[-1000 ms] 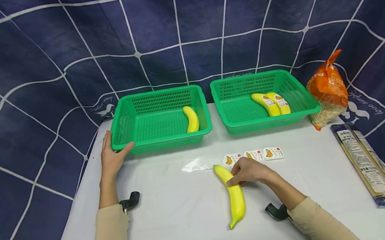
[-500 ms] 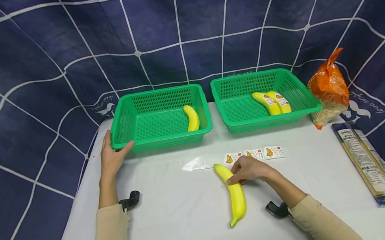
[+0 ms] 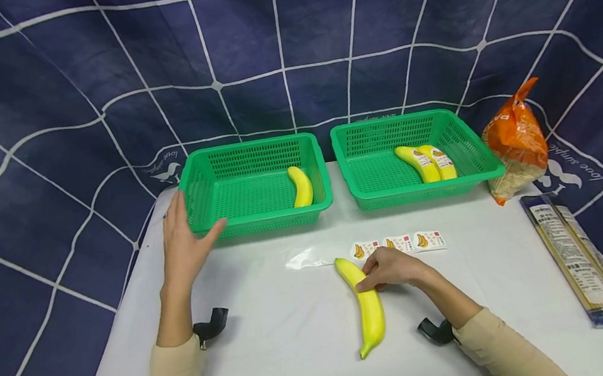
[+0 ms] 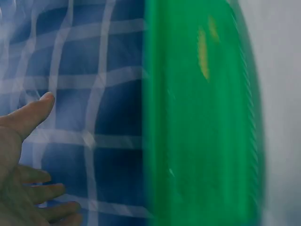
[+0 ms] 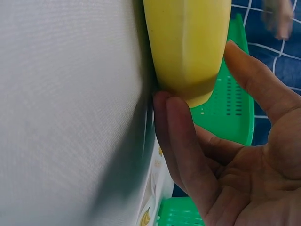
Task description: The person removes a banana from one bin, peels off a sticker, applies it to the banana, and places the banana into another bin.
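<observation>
My right hand (image 3: pixel 391 266) grips a yellow banana (image 3: pixel 371 316) on the white table, thumb on its upper side and fingers at its right. In the right wrist view the banana (image 5: pixel 188 47) shows between the thumb and fingertips. My left hand (image 3: pixel 186 244) is raised at the front left corner of the left green basket (image 3: pixel 266 222), fingers spread and holding nothing. In the left wrist view that hand (image 4: pixel 14 188) has its palm and straight thumb showing beside the blurred basket. One unlabelled banana (image 3: pixel 301 188) lies inside it. Just behind the gripped banana is a strip of banana stickers (image 3: pixel 365 249).
The right green basket (image 3: pixel 419 190) holds two labelled bananas (image 3: pixel 417 162). To its right stands an orange-topped bag (image 3: pixel 517 145); a long flat package (image 3: pixel 580 261) lies by the right edge. Behind the table hangs a blue checked cloth (image 3: pixel 317 31).
My left hand has come off the corner of the left basket, moving slightly right and up. My right hand and the banana have stayed put.
</observation>
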Tool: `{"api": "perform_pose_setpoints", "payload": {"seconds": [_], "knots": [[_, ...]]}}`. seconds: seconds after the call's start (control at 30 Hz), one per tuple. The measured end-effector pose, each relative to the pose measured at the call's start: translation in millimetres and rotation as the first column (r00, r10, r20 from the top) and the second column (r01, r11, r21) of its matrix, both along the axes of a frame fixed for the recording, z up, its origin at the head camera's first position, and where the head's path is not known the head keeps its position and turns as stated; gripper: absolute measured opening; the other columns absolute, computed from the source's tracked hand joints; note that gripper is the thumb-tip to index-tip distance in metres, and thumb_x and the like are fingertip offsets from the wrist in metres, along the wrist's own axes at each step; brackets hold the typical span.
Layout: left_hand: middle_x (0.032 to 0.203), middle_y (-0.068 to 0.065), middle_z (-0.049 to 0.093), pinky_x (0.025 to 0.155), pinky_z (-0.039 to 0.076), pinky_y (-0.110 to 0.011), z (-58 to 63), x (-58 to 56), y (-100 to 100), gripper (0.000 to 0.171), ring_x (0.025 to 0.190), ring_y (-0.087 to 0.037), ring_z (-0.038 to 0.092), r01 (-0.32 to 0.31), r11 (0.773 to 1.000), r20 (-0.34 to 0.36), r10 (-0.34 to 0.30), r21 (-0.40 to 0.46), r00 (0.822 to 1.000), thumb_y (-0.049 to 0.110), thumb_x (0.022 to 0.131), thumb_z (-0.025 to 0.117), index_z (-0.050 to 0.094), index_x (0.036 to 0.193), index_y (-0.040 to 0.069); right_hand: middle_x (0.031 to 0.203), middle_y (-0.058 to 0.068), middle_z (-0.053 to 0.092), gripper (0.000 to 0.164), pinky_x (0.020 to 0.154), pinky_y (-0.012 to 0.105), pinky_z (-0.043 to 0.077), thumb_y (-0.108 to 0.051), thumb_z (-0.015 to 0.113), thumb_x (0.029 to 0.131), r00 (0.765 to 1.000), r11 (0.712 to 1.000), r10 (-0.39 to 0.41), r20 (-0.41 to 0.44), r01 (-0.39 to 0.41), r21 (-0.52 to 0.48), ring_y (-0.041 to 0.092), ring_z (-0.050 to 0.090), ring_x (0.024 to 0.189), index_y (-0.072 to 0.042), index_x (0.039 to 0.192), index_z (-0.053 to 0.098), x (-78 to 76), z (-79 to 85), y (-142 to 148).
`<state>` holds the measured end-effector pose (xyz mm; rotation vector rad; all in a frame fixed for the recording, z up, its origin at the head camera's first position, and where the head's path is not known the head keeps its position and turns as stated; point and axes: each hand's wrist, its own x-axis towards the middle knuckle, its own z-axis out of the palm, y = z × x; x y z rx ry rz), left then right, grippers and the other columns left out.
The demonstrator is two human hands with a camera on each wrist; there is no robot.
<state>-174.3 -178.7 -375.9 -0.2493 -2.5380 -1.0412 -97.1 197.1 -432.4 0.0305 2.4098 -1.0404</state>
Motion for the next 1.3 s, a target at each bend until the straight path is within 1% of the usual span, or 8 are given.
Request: {"api": "perform_pose_setpoints", "payload": {"seconds": [0.13,0.2,0.3,0.5,0.63,0.87,1.07,1.3], "knots": [[0.161,-0.015,0.023,0.114,0.023,-0.066,15.2,34.9,40.8,0.095,0.147,-0.04,0.022,0.187,0.978,0.025,-0.185,-0.094,0.982,0.036,0.083,0.076,0.022,0.155,0.007,0.078,0.003,0.068,0.036,0.064,0.028,0.053,-0.028,0.086,0.072,1.0,1.0,0.01,0.0,-0.01,0.004,0.013,0.061,0.065,-0.002,0.092,0.071,1.3,-0.1,0.8],[0.162,-0.011,0.023,0.114,0.027,-0.063,15.0,48.8,59.4,0.093,0.147,-0.037,0.025,0.286,0.943,0.082,-0.276,-0.169,0.958,0.043,0.085,0.073,0.023,0.156,0.011,0.078,0.003,0.068,0.036,0.064,0.027,0.053,-0.028,0.086,0.072,1.0,1.0,0.011,0.0,-0.011,0.009,0.013,0.061,0.065,-0.003,0.093,0.071,1.2,0.4,1.0],[0.161,-0.008,0.028,0.113,0.034,-0.056,3.6,60.6,83.8,0.087,0.146,-0.032,0.031,0.422,0.866,0.161,-0.391,-0.27,0.906,0.048,0.087,0.069,0.027,0.155,0.012,0.08,0.004,0.068,0.037,0.065,0.027,0.053,-0.028,0.086,0.072,1.0,1.0,0.013,0.005,-0.013,0.012,0.013,0.062,0.066,-0.002,0.094,0.071,0.5,1.3,0.7],[0.159,-0.007,0.033,0.113,0.037,-0.047,-36.4,55.7,118.5,0.077,0.145,-0.025,0.035,0.614,0.718,0.345,-0.514,-0.329,0.786,0.043,0.091,0.065,0.033,0.152,0.008,0.081,0.004,0.068,0.04,0.066,0.029,0.055,-0.029,0.085,0.072,1.0,1.0,0.025,0.009,-0.025,0.01,0.013,0.064,0.068,-0.002,0.096,0.07,-0.1,1.9,0.3],[0.159,-0.006,0.032,0.114,0.036,-0.046,-54.9,45.9,130.7,0.066,0.146,-0.024,0.032,0.661,0.667,0.464,-0.491,-0.344,0.737,0.026,0.094,0.061,0.033,0.152,0.008,0.08,0.003,0.07,0.04,0.067,0.03,0.056,-0.028,0.085,0.072,0.999,0.999,0.041,0.001,-0.041,-0.009,0.014,0.065,0.068,-0.001,0.097,0.07,-0.7,0.6,1.6],[0.161,-0.009,0.028,0.119,0.029,-0.043,-73.3,37.8,141.9,0.064,0.149,-0.026,0.027,0.691,0.611,0.555,-0.445,-0.385,0.703,0.012,0.091,0.055,0.033,0.151,0.003,0.081,0.004,0.072,0.044,0.069,0.03,0.056,-0.028,0.083,0.075,0.998,0.997,0.057,0.017,-0.056,-0.05,0.014,0.067,0.071,0.001,0.104,0.068,-3.3,2.5,5.9],[0.161,-0.009,0.026,0.12,0.026,-0.044,-76.9,34.6,142.9,0.064,0.15,-0.026,0.024,0.702,0.591,0.58,-0.43,-0.398,0.691,0.024,0.094,0.058,0.034,0.151,0.006,0.083,0.004,0.071,0.043,0.071,0.029,0.054,-0.026,0.082,0.077,0.996,0.994,0.086,-0.009,-0.087,-0.066,0.013,0.065,0.072,0.002,0.106,0.068,-7.3,5.6,12.3],[0.163,-0.008,0.022,0.122,0.022,-0.044,-81.2,31.7,144.1,0.069,0.151,-0.025,0.021,0.722,0.546,0.601,-0.426,-0.425,0.676,0.037,0.095,0.06,0.033,0.152,0.007,0.084,0.003,0.069,0.043,0.071,0.027,0.052,-0.025,0.082,0.077,0.995,0.991,0.099,-0.015,-0.1,-0.086,0.011,0.063,0.071,0.002,0.108,0.068,-12.4,6.3,17.5]]}}
